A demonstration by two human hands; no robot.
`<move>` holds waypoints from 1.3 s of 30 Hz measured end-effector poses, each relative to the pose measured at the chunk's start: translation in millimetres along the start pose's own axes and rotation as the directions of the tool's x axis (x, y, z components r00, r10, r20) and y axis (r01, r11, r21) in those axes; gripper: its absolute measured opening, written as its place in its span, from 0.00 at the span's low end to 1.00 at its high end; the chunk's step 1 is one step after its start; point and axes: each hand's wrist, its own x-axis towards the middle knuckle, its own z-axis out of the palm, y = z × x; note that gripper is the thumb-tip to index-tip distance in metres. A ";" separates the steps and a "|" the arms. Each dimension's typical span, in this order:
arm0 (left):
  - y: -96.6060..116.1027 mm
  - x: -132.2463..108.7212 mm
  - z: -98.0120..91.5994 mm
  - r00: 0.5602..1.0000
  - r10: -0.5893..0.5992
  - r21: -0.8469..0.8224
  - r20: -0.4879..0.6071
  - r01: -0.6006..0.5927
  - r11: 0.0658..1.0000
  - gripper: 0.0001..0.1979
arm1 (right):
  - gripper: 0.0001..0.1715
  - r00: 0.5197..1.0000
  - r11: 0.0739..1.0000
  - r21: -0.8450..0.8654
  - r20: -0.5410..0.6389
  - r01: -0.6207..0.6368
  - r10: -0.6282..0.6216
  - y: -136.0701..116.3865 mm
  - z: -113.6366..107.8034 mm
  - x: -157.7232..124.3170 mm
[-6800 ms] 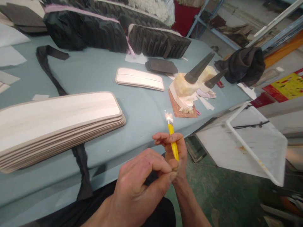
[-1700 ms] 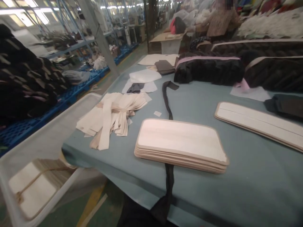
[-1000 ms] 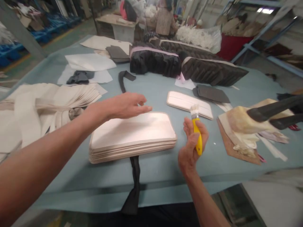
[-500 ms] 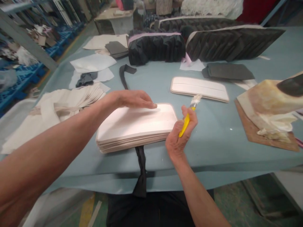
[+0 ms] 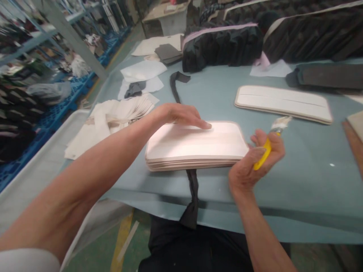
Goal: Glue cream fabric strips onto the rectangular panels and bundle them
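A stack of flat cream panels with tan edging (image 5: 195, 147) lies near the front edge of the blue-grey table (image 5: 221, 102). My left hand (image 5: 181, 114) rests flat on top of the stack, fingers stretched out. My right hand (image 5: 256, 162) is at the stack's right end, closed around a yellow-handled brush (image 5: 269, 145) whose pale bristles point up and to the right. A black fabric strip (image 5: 193, 185) runs under the stack and hangs over the table's front edge.
A single cream panel (image 5: 283, 102) lies further right. A fanned pile of cream strips (image 5: 113, 117) sits at the left. Black pleated bundles (image 5: 224, 45) line the back, with dark grey pieces (image 5: 329, 75) nearby. A white bin (image 5: 34, 177) stands left of the table.
My view has shifted left, so the glue-crusted block at the right has left the frame. My left hand stays flat on the stack; my right hand with the brush has come against its right end.
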 end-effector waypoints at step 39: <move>-30.1 -7.0 -9.4 0.936 -0.017 -0.419 -0.353 -0.142 0.897 0.07 | 0.23 0.869 0.886 -0.012 0.200 0.464 -0.452 -62.6 32.5 -19.6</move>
